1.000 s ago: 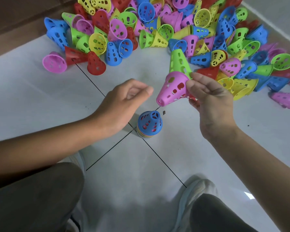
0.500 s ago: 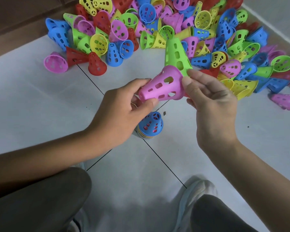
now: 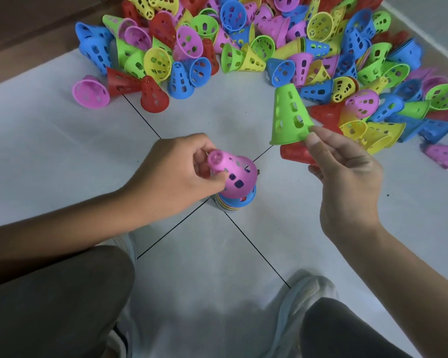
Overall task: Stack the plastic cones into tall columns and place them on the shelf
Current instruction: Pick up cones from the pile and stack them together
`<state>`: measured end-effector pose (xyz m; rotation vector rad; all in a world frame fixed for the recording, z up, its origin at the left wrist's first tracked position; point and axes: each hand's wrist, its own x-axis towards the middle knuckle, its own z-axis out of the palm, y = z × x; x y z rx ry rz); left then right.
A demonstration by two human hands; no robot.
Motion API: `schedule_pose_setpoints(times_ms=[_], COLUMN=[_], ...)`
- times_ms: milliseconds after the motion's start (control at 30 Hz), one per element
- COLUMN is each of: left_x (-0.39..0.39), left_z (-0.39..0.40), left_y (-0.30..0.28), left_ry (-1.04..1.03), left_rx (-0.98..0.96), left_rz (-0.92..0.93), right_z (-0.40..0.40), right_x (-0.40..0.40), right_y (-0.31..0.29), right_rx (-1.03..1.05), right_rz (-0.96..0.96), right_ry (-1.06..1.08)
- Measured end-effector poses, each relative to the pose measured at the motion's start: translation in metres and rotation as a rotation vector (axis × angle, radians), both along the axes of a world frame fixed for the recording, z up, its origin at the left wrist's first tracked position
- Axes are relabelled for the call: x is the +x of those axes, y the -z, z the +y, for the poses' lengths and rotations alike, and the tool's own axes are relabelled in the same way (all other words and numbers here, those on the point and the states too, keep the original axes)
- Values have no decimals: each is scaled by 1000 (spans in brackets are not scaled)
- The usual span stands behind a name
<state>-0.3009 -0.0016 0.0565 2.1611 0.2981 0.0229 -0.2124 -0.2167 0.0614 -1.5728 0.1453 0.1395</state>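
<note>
Head view, hands above a pale tiled floor (image 3: 49, 156). At left, the left hand (image 3: 176, 177) had its fingers (image 3: 204, 167) curled round the narrow top of a pink cone (image 3: 234, 177), pinching it between thumb and fingertips; the cone was tilted, its wide rim just over the blue top cone of a short stack (image 3: 234, 202) standing on the floor where two dark tile joints crossed. Whether the pink rim touched the stack could not be told. At right, the right hand (image 3: 344, 174) held a green cone (image 3: 290, 117) and a red cone (image 3: 295, 153) together: the thumb pressed at the green cone's rim, the remaining fingers (image 3: 329, 148) were loosely bent beneath, and the red cone lay partly hidden behind them. The green cone pointed away from the camera. Behind both hands, a loose pile of cones (image 3: 256, 40) in blue, green, yellow, pink and red lay along the far floor. A pale shoe (image 3: 300, 303) and dark trouser legs (image 3: 49, 303) filled the lower edge.
</note>
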Motion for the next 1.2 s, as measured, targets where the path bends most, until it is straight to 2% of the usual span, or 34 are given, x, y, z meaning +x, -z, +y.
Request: schedule_pose_setpoints(times_ms=[133,233,433,533,667,800,1000,1200], left_x=[5,5,10,13,12,8,9,8], left_z=[-7,-6,-2,-6,-6,-3,-4,-19], left_y=[4,4,-4,-5,-1,3,12,16], left_ry=[36,-14,-64,-59,-89,-134,-14,104], left_rx=[-17,-55,-364,-423,-399,-335,-63,-8], left_rz=[13,-7,-38,-64,-117,-131,-77,-5], right_z=[2,3,2,2,3,-4,-18,-14], right_x=[-6,-12,-22,-27,-26,-16,-3,0], right_y=[1,1,-2,-4,-3,3,12,-1], right_rx=[34,50,10,-18,-35,-72,-138,143], right_rz=[-3,-42,-92,-113,-137,-146,-162,99], right_ry=[-46,-93,-289,-371,-406,-348,-187,-204])
